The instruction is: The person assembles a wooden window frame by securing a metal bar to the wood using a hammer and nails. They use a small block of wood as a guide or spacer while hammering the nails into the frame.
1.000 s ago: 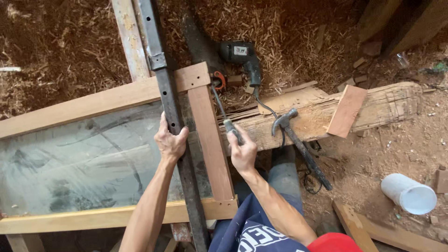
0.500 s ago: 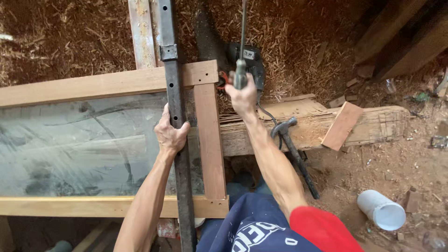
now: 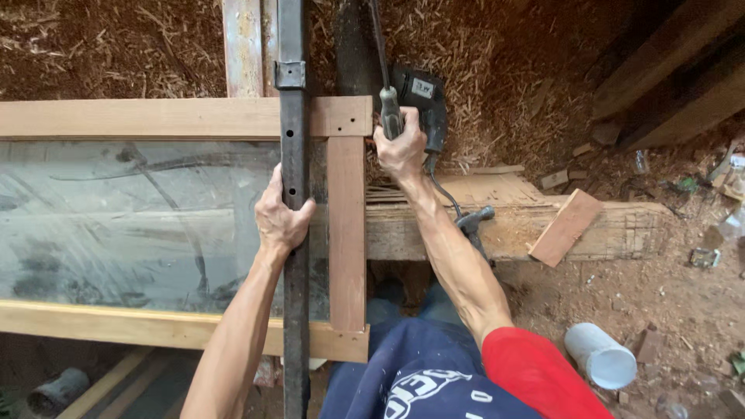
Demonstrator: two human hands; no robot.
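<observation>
Blocked ahead: electric drill (image 3: 423, 105) lay just beyond the right hand (image 3: 401, 147).
Open ground: bare dirt between wood offcut (image 3: 565, 227) and white cup (image 3: 599, 355).

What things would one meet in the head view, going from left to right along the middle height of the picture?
Glass pane → left hand on the dark metal bar → upright wooden frame piece → right forearm → hammer → small wooden block.

1 drill (image 3: 419, 97), 1 hammer (image 3: 475, 225), 1 white cup (image 3: 599, 355), 1 glazed frame (image 3: 345, 233)
</observation>
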